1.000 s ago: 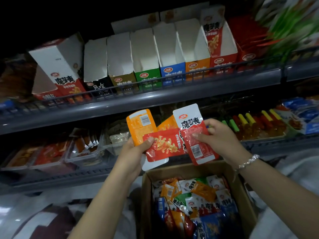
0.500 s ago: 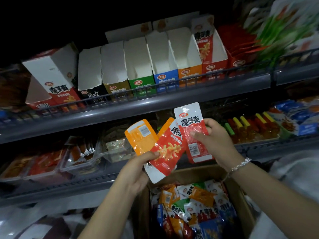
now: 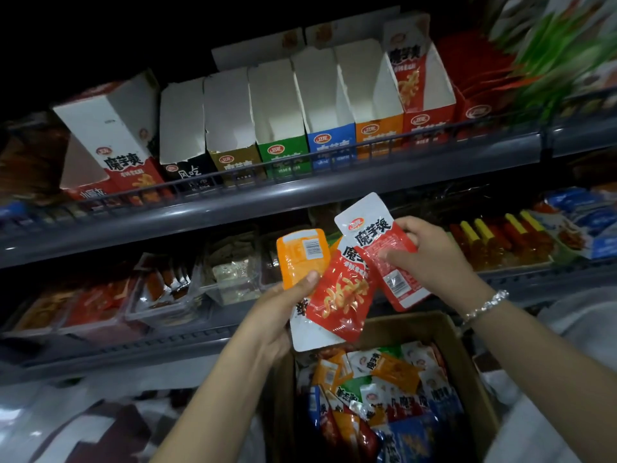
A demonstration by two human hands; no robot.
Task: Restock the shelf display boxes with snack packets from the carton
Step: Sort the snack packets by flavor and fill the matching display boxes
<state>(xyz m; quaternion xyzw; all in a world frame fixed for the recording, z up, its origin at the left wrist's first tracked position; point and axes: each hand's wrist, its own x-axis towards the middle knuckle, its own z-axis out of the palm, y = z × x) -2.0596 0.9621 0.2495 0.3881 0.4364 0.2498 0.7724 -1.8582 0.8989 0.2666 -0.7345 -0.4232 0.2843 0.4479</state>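
My left hand (image 3: 283,309) grips a fan of snack packets: an orange packet (image 3: 302,255) and a red packet (image 3: 340,295) over a white-edged one. My right hand (image 3: 427,259) pinches another red packet (image 3: 384,248), which overlaps the left hand's bunch. Below them stands the open brown carton (image 3: 467,369) full of mixed packets (image 3: 374,396). On the upper shelf stands a row of display boxes: black (image 3: 187,168), gold (image 3: 233,162), green (image 3: 283,152), blue (image 3: 334,142), orange (image 3: 379,132) and red (image 3: 429,118). The red box holds a packet; the others show bare white insides.
A tilted red display box (image 3: 127,168) leans at the left of the upper shelf. A grey wire rail (image 3: 300,192) fronts that shelf. The lower shelf carries clear tubs (image 3: 230,272) and trays of red and yellow sticks (image 3: 494,242). Blurred green packs (image 3: 561,51) hang top right.
The red packet in my left hand has swung from lying across to nearly upright. My right hand's packet has come closer and now overlaps it. The view has shifted slightly down the shelf.
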